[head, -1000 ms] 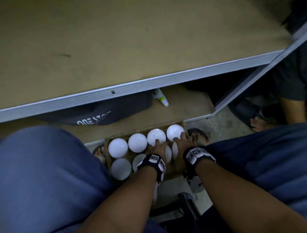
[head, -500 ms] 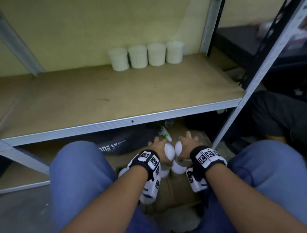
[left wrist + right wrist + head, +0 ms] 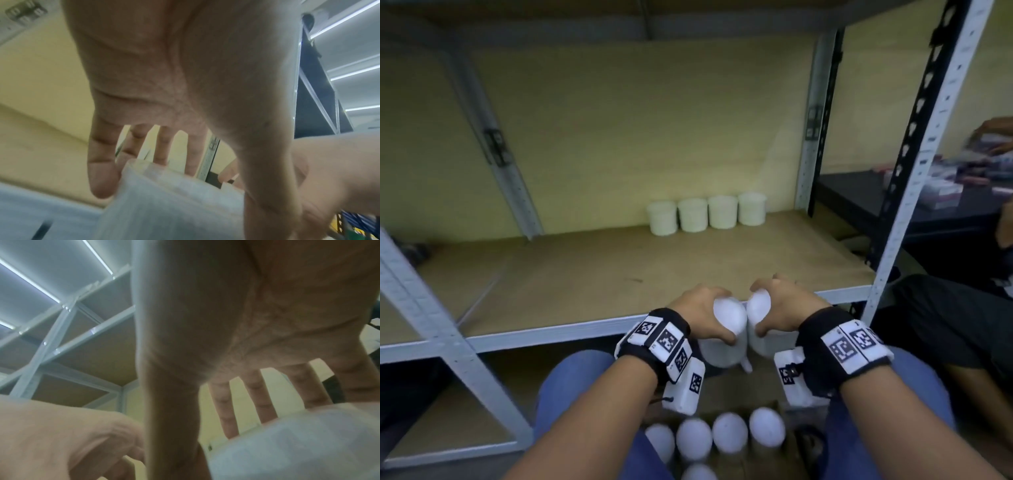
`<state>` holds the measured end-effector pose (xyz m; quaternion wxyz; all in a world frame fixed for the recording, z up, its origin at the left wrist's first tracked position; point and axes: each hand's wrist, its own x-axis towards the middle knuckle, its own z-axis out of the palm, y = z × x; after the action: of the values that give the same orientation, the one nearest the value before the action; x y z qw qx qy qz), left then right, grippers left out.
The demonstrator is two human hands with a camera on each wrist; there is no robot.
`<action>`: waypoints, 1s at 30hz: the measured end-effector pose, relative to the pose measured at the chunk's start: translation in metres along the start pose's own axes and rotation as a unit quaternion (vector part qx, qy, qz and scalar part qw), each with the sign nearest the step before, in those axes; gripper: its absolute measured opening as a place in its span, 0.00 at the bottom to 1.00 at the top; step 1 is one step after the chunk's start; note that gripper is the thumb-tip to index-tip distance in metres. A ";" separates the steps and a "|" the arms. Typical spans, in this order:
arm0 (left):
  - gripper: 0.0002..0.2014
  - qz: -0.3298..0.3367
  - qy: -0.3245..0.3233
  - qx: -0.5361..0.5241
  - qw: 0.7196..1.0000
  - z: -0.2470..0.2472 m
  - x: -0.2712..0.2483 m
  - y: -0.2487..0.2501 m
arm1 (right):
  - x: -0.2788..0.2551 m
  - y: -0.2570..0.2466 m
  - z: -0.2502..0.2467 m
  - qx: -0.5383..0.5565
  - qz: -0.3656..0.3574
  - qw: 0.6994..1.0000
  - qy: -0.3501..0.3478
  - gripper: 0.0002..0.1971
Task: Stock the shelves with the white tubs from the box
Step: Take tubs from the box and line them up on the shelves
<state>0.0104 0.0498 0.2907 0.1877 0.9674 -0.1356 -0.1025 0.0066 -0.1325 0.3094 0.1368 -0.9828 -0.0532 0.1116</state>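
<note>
My left hand (image 3: 700, 317) grips a white tub (image 3: 726, 334) from above by its lid, and my right hand (image 3: 782, 310) grips a second white tub (image 3: 763, 329) the same way. Both tubs hang side by side, nearly touching, just in front of the shelf's front rail (image 3: 571, 334). The left wrist view has the left tub (image 3: 174, 203) under my fingers (image 3: 102, 170); the right wrist view has the right tub (image 3: 298, 443) under my fingers (image 3: 228, 415). Several white tubs (image 3: 707, 212) stand in a row at the back of the shelf board (image 3: 619, 270). More tubs (image 3: 729, 435) sit in the cardboard box (image 3: 801, 455) between my knees.
Grey metal uprights (image 3: 928, 164) frame the shelf bay; a diagonal brace (image 3: 493, 150) runs at the back left. A lower shelf (image 3: 458, 414) lies beneath. Another person's leg (image 3: 962, 342) is at the right, beside a dark neighbouring shelf (image 3: 935, 202) with packets.
Both hands have lifted a tub each out of the box and risen to the height of the shelf's front rail. My view has tilted up, showing the whole shelf bay.
</note>
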 end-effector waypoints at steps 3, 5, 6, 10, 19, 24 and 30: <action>0.43 -0.007 0.031 -0.017 0.999 -0.027 -0.005 -0.008 | 0.001 -0.013 -0.015 0.025 -0.024 0.999 0.032 0.43; 0.42 -0.017 0.056 -0.027 0.998 -0.043 -0.007 -0.013 | 0.004 -0.024 -0.022 0.031 -0.038 0.998 0.048 0.43; 0.41 -0.021 0.068 -0.031 0.997 -0.050 -0.008 -0.016 | 0.006 -0.030 -0.025 0.034 -0.045 0.997 0.054 0.43; 0.37 -0.043 0.113 -0.051 0.991 -0.074 -0.011 -0.033 | 0.021 -0.054 -0.033 0.064 -0.064 0.993 0.075 0.45; 0.37 -0.117 0.179 -0.069 0.974 -0.090 -0.004 -0.079 | 0.069 -0.097 -0.025 0.124 -0.107 0.982 0.095 0.33; 0.36 -0.142 0.185 -0.071 0.970 -0.083 0.004 -0.095 | 0.088 -0.105 -0.007 0.127 -0.116 0.981 0.092 0.31; 0.38 -0.174 0.141 -0.108 0.969 -0.062 0.011 -0.110 | 0.098 -0.102 0.012 0.108 -0.119 0.985 0.061 0.30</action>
<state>0.0606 0.1653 0.3028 0.2878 0.9547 0.0746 -0.0097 0.0911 -0.0180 0.3066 0.2573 -0.9539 -0.1495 0.0397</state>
